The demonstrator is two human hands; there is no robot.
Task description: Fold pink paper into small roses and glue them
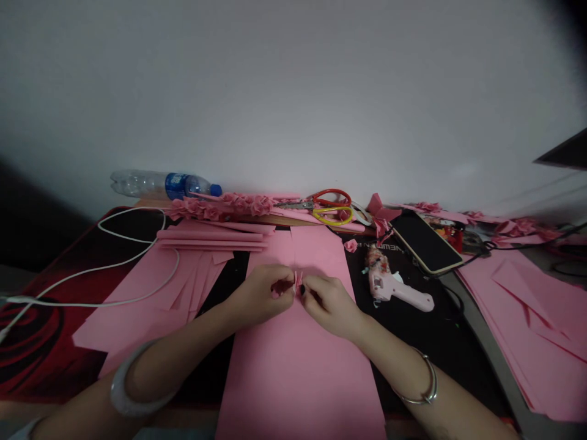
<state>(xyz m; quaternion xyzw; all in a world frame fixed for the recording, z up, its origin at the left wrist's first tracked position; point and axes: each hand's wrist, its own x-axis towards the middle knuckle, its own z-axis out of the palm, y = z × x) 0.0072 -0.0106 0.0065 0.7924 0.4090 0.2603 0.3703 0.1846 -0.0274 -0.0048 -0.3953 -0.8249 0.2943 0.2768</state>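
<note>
Both hands meet over a long pink paper sheet [302,373] at the middle of the table. My left hand [266,294] pinches the left side of a small folded piece of pink paper [298,280]. On the right side of that piece, my right hand [331,305] is closed, thumb and index finger pressed on it. The small piece stands out a little above the fingertips, and its lower part is hidden by them. A small pink paper rose [351,245] lies just beyond my right hand.
A pink glue gun [403,289] and a phone [427,241] lie at the right. Scissors [332,216], paper roses [247,203] and a plastic bottle [177,183] line the wall. Rolled papers [211,236], a white cable [105,304] and sheets [132,318] are left; more sheets [509,330] lie far right.
</note>
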